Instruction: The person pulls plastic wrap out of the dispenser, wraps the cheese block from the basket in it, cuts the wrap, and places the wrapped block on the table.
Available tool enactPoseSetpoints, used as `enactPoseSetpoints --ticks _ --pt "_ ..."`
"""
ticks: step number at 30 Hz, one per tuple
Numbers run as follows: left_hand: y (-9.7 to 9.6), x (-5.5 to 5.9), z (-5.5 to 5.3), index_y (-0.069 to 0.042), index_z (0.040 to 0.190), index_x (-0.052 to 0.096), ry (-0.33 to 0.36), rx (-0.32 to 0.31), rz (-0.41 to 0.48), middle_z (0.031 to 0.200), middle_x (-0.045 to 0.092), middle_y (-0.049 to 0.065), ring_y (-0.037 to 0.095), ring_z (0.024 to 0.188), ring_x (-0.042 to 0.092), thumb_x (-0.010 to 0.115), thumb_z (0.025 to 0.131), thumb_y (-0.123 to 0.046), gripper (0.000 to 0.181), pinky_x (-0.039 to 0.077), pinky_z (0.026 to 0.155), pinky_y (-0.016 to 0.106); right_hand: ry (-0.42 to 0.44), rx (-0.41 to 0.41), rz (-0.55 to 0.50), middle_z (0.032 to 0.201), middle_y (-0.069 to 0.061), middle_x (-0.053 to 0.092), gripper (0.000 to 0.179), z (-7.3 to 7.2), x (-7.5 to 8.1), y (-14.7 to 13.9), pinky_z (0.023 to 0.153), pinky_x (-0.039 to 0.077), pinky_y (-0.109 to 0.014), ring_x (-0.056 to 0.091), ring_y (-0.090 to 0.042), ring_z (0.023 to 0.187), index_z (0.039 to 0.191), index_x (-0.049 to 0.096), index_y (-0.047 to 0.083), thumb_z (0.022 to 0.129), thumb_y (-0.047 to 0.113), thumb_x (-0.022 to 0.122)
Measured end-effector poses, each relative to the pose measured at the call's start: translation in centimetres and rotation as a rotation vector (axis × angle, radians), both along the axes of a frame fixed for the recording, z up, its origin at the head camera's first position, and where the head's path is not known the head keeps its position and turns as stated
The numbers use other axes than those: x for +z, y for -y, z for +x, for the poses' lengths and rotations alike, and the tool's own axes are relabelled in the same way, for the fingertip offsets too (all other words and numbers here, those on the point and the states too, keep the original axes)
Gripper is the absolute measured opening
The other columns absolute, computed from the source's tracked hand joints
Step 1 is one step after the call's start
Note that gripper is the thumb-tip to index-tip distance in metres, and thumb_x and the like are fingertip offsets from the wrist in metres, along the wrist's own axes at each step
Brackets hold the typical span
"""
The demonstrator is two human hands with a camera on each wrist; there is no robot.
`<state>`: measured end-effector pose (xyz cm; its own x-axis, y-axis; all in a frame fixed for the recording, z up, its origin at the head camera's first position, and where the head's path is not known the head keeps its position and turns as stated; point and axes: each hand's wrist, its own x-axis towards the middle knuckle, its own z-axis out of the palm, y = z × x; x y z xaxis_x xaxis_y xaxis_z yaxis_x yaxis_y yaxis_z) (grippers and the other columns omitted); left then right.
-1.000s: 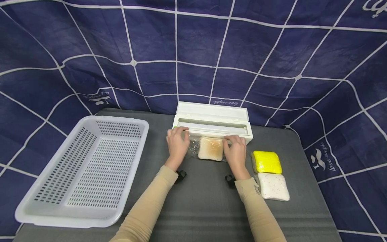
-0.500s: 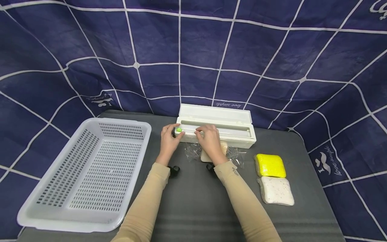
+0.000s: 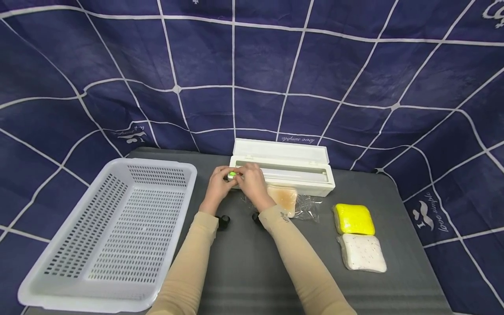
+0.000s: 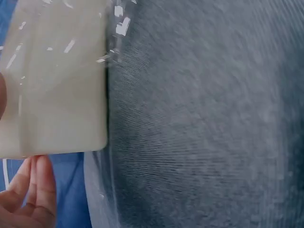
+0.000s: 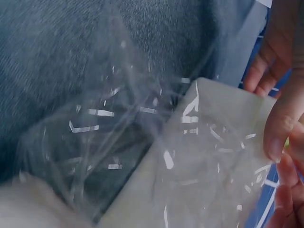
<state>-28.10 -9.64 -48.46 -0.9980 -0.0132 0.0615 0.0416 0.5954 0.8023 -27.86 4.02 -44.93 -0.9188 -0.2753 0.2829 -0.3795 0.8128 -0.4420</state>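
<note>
A white cling film dispenser lies near the back of the table with its lid up. My left hand grips its left end, with thumb and fingers on opposite sides in the right wrist view. My right hand pinches the small green cutter slider at that same end. Clear film hangs crumpled along the dispenser's front. In front of the box lies a toast slice, partly hidden by my right hand and lying among the film.
A white perforated basket stands at the left. At the right, a wrapped yellow square block lies behind a wrapped white speckled block. A blue cloth with white lines hangs behind the grey table.
My right hand has moved left from the front of the dispenser to the green slider. My left hand has shifted left onto the box's end. The toast has come back into view.
</note>
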Motion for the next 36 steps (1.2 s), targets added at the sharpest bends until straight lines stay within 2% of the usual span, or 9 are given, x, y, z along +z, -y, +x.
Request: enactPoseSetpoints --ticks 6,11,21,27,36 --pt "0.0 -0.5 -0.2 -0.010 0.126 0.067 -0.022 -0.001 -0.010 0.138 0.048 0.018 0.034 0.120 0.054 0.076 0.087 -0.013 0.040 0.053 0.092 0.043 0.020 -0.062 -0.053 0.087 -0.004 0.065 0.017 -0.2 -0.4 0.8 0.081 0.048 -0.033 0.056 -0.022 0.091 0.104 0.077 0.009 0.087 0.013 0.075" --pt "0.1 -0.7 -0.1 -0.008 0.123 0.068 -0.066 0.003 -0.031 0.133 0.051 0.020 0.036 0.117 0.055 0.077 0.086 -0.010 0.039 0.051 0.094 0.045 0.067 -0.101 -0.092 0.087 -0.004 0.064 0.017 -0.4 -0.5 1.3 0.080 0.046 -0.032 0.055 -0.021 0.092 0.102 0.078 0.008 0.086 0.014 0.077" --pt "0.3 -0.5 -0.2 -0.013 0.119 0.071 -0.101 -0.013 -0.111 0.131 0.054 0.017 0.034 0.112 0.059 0.079 0.084 -0.019 0.037 0.051 0.092 0.046 -0.081 -0.056 -0.006 0.088 -0.004 0.066 0.012 -0.5 -0.5 1.0 0.079 0.049 -0.032 0.056 -0.021 0.083 0.095 0.079 0.009 0.085 0.015 0.078" --pt "0.3 -0.5 -0.2 -0.016 0.116 0.072 -0.119 -0.026 -0.153 0.128 0.055 0.014 0.029 0.099 0.061 0.079 0.083 -0.028 0.035 0.053 0.084 0.043 -0.079 -0.039 0.025 0.086 -0.004 0.067 0.013 -0.6 -0.2 0.1 0.077 0.049 -0.031 0.055 -0.020 0.079 0.092 0.079 0.009 0.084 0.019 0.080" --pt "0.2 -0.6 0.1 -0.017 0.115 0.072 -0.133 -0.034 -0.160 0.128 0.055 0.013 0.026 0.093 0.060 0.078 0.081 -0.033 0.038 0.053 0.079 0.040 -0.065 -0.011 0.057 0.082 -0.004 0.067 0.015 -1.0 0.0 -0.8 0.075 0.048 -0.031 0.056 -0.020 0.077 0.090 0.079 0.009 0.081 0.021 0.081"
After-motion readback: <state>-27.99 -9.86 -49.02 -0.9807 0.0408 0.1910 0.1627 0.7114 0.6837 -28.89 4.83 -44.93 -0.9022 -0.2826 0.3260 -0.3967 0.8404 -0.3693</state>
